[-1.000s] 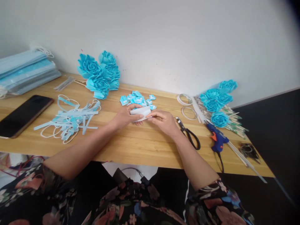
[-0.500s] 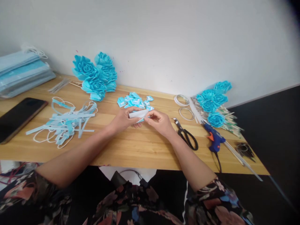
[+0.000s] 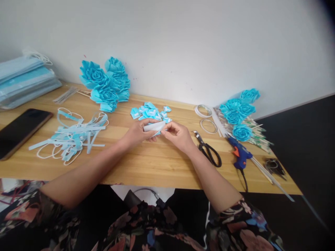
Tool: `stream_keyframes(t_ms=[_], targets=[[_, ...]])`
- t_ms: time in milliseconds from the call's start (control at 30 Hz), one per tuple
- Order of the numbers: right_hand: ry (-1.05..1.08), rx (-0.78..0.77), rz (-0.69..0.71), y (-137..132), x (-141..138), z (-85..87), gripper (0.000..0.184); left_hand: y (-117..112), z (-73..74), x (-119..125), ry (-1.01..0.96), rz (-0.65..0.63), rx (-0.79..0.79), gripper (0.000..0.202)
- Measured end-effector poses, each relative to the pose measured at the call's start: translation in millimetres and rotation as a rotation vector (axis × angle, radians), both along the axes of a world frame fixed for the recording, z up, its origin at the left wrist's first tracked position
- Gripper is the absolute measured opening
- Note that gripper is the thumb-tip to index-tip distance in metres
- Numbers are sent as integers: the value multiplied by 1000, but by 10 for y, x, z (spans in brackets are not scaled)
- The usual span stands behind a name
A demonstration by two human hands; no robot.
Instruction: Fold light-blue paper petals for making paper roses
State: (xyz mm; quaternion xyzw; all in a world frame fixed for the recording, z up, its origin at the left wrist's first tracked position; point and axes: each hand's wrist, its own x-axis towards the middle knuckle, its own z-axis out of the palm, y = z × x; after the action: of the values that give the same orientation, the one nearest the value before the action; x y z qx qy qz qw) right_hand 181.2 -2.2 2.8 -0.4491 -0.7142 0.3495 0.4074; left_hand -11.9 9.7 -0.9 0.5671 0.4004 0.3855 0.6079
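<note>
We have our left hand [image 3: 137,132] and right hand [image 3: 178,136] both pinched on a small white folded fabric piece [image 3: 155,127], held just above the wooden table [image 3: 157,164], just in front of the pile of small blue folded pieces [image 3: 150,111]. Black-handled scissors [image 3: 208,150] lie right of our right hand.

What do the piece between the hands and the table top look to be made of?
The white piece, pinched by the left hand and right hand, looks like thin matte sheet, possibly nonwoven mask fabric or paper; it bends softly with no shine. The table looks like light wood or wood laminate, with visible grain lines and a smooth, low sheen.
</note>
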Motion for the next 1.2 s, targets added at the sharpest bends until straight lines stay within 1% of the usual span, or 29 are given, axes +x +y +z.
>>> stream_keyframes(t_ms=[300,500,533,633,700,800,867,1000,1200], targets=[[61,-59,-17,-23,-28,-7,16,7,-16,2,-19,5,31,44],[100,-56,-41,-1,-32,-69,16,-6,7,-2,0,8,28,48],[103,-56,-34,3,-31,-77,18,-7,11,-6,5,10,33,48],[102,-53,-10,2,-34,-73,42,-6,27,-18,16,23,68,45],[82,-42,-13,-9,-41,-48,51,-4,36,-20,45,46,119,44],[56,-29,-25,-29,-52,-12,53,5,30,-18,122,91,223,46],[50,-17,-21,-36,-55,-2,55,16,11,-17,165,102,261,46],[46,-4,-23,-43,-56,0,56,35,-30,-25,167,89,240,44],[72,-5,-26,-49,-51,6,56,32,-34,-35,136,77,221,45]])
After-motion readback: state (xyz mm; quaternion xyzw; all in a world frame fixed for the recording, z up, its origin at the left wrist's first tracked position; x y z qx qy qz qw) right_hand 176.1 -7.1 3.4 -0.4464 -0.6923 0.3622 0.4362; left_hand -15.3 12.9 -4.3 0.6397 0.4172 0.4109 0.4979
